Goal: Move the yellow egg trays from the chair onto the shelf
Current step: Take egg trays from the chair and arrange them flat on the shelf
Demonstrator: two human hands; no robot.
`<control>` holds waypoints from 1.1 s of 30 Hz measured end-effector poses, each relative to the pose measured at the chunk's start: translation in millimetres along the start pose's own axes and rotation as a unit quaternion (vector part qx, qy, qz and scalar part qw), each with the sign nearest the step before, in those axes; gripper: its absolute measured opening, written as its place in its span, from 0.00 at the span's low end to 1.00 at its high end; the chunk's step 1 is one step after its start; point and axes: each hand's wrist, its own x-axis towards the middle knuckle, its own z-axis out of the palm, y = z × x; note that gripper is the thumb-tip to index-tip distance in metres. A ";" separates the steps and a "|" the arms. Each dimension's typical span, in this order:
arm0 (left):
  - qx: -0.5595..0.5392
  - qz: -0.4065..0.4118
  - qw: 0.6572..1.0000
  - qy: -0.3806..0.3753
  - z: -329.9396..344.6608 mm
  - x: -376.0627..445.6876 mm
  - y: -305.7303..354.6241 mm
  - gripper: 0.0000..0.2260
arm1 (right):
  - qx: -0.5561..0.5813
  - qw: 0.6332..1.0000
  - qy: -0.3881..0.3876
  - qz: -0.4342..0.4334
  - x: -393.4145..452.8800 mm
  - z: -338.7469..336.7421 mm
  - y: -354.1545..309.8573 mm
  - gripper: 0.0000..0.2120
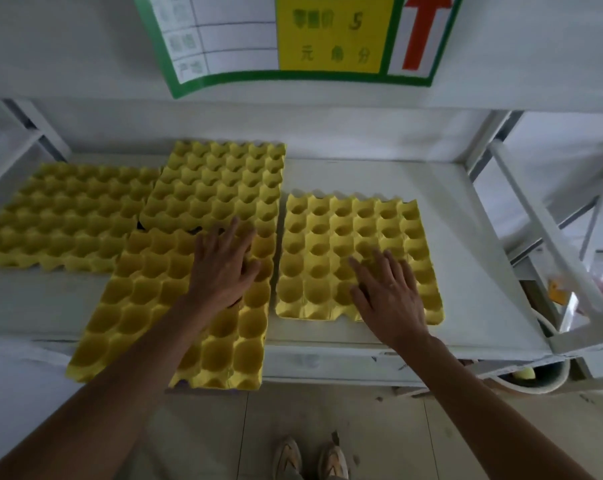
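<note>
Several yellow egg trays lie on the white shelf [466,244]. One tray [61,216] lies at the left and another [220,181] at the back middle. A front middle tray [147,306] overhangs the shelf's front edge, and its far end lies under the back middle tray. A right tray [331,237] lies flat. My left hand [224,268] rests flat, fingers spread, on the front middle tray. My right hand [390,296] lies flat with fingers apart on the right tray's near right corner. Neither hand grips anything. The chair is out of view.
A green-bordered price sign [293,39] hangs from the shelf board above. White shelf posts [535,216] slant at the right, with a lower level holding bags [570,289] and a bowl [535,379]. My shoes [310,459] stand on the tiled floor below.
</note>
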 end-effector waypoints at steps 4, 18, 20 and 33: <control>-0.005 0.006 1.000 0.002 4.6 8.1 -2.0 0.32 | -0.003 1.000 0.008 0.015 42.1 6.0 13.1 0.26; -0.024 0.009 0.999 0.019 17.7 11.5 -4.7 0.34 | 0.049 0.996 -0.067 0.016 172.4 14.2 17.5 0.25; -0.028 0.008 0.999 0.014 17.7 11.4 -4.6 0.34 | 0.047 0.996 -0.077 0.014 178.0 11.4 18.5 0.26; -0.039 -0.025 0.997 -0.057 -39.8 10.6 2.6 0.33 | -0.002 0.995 -0.091 -0.047 163.0 -32.0 -25.2 0.31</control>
